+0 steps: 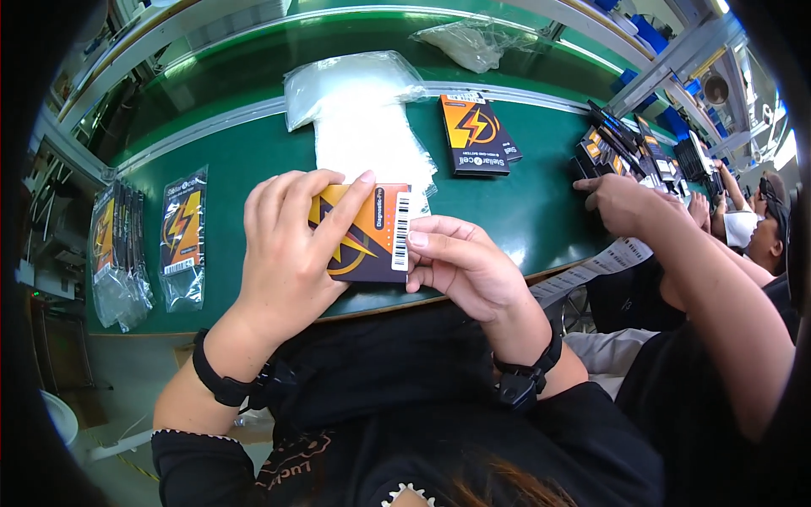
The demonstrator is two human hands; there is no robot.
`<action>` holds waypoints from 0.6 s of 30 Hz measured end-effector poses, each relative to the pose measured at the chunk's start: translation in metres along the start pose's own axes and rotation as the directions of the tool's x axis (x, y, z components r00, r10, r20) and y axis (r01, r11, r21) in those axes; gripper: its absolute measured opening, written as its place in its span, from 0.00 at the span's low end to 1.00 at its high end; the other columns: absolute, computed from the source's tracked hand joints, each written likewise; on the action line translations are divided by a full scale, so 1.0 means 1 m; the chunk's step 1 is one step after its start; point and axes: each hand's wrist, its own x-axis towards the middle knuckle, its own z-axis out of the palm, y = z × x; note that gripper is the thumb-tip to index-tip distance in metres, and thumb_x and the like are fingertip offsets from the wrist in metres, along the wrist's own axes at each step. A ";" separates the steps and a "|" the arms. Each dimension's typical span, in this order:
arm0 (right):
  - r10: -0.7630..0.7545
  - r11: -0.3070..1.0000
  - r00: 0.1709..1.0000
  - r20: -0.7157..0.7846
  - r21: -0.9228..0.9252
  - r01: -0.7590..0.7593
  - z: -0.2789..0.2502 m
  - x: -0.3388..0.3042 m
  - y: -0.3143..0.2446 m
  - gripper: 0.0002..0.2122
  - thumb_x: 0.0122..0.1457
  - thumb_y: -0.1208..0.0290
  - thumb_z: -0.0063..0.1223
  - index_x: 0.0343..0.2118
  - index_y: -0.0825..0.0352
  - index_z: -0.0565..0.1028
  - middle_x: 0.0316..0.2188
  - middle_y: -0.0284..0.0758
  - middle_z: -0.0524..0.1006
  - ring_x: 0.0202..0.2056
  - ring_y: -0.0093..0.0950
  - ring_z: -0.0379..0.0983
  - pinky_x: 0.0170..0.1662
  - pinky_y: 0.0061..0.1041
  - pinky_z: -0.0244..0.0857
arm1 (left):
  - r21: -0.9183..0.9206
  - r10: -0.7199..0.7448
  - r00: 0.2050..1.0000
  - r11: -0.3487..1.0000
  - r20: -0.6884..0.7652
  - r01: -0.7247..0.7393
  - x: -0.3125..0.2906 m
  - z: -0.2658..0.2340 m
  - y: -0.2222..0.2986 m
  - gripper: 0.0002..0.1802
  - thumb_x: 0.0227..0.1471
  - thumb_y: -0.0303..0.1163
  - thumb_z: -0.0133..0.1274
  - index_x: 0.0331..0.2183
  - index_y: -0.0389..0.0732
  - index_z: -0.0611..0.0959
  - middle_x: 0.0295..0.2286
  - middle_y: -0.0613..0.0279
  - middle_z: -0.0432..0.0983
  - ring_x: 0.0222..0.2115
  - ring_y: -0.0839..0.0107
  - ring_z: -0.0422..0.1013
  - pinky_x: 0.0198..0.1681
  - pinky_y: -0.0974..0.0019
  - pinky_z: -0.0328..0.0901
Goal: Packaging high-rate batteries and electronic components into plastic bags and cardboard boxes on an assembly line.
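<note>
Box (372, 249), orange and black, is held above the near edge of the table (524, 211): the left hand (291, 224) wraps its fingers over its left and top, while the right hand (465, 266) pinches the labelled right edge. Bagged boxes (182, 221) at left appear done; this one and the loose boxes (475, 139) beyond, seemingly unbagged, appear unfinished.
</note>
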 end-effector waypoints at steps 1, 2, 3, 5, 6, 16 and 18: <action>-0.006 1.000 1.000 0.001 0.009 0.006 -0.001 0.001 0.000 0.08 0.58 0.72 0.50 0.37 0.70 0.73 0.31 0.37 0.76 0.31 0.25 0.74 0.33 0.26 0.71 | 0.004 0.008 1.000 1.000 0.006 -0.008 -0.001 0.001 0.000 0.40 0.31 0.34 0.64 0.52 0.49 0.72 0.42 0.59 0.65 0.45 0.57 0.60 0.51 0.51 0.53; 0.020 0.999 1.000 0.019 0.037 -0.020 -0.002 0.002 0.000 0.07 0.57 0.72 0.53 0.35 0.70 0.74 0.29 0.35 0.75 0.30 0.24 0.73 0.33 0.24 0.70 | -0.011 0.008 1.000 1.000 0.009 -0.008 -0.001 0.002 -0.001 0.41 0.31 0.34 0.65 0.52 0.49 0.71 0.42 0.59 0.65 0.45 0.57 0.60 0.51 0.51 0.53; 0.045 0.997 0.998 0.038 0.065 -0.048 -0.004 0.003 0.000 0.06 0.56 0.72 0.55 0.34 0.69 0.74 0.28 0.33 0.75 0.30 0.23 0.73 0.32 0.21 0.70 | -0.026 0.007 1.000 1.000 0.012 -0.007 -0.001 0.002 -0.001 0.41 0.31 0.35 0.65 0.52 0.49 0.71 0.43 0.59 0.65 0.45 0.57 0.60 0.51 0.51 0.53; 0.038 0.995 0.997 0.061 0.087 -0.043 -0.006 0.006 0.005 0.07 0.56 0.71 0.54 0.35 0.68 0.73 0.29 0.33 0.75 0.31 0.23 0.73 0.33 0.22 0.70 | -0.029 0.013 1.000 0.999 0.021 -0.013 -0.001 0.002 -0.002 0.42 0.31 0.35 0.65 0.52 0.49 0.71 0.43 0.59 0.65 0.45 0.57 0.60 0.51 0.51 0.53; 0.035 0.994 0.996 0.082 0.102 -0.043 -0.006 0.007 0.008 0.07 0.57 0.70 0.53 0.36 0.68 0.73 0.30 0.33 0.75 0.32 0.23 0.73 0.34 0.23 0.69 | -0.035 0.014 1.000 0.999 0.026 -0.013 -0.001 0.003 -0.002 0.42 0.30 0.35 0.65 0.53 0.49 0.71 0.43 0.60 0.65 0.45 0.57 0.60 0.51 0.52 0.53; 0.014 0.966 0.980 0.199 0.251 -0.065 -0.010 0.011 0.013 0.09 0.61 0.66 0.48 0.38 0.67 0.70 0.34 0.34 0.74 0.34 0.24 0.72 0.35 0.25 0.70 | -0.161 -0.027 0.999 0.986 0.032 0.032 0.000 0.004 -0.002 0.42 0.29 0.34 0.66 0.52 0.48 0.72 0.42 0.60 0.66 0.44 0.57 0.61 0.51 0.53 0.53; -0.019 0.984 0.992 0.126 0.176 -0.003 -0.012 0.009 0.014 0.08 0.60 0.69 0.49 0.36 0.68 0.71 0.32 0.35 0.74 0.31 0.24 0.73 0.32 0.24 0.71 | -0.121 -0.023 1.000 0.992 0.021 0.026 -0.001 0.005 -0.001 0.42 0.29 0.32 0.65 0.51 0.48 0.72 0.42 0.60 0.66 0.45 0.58 0.61 0.51 0.52 0.53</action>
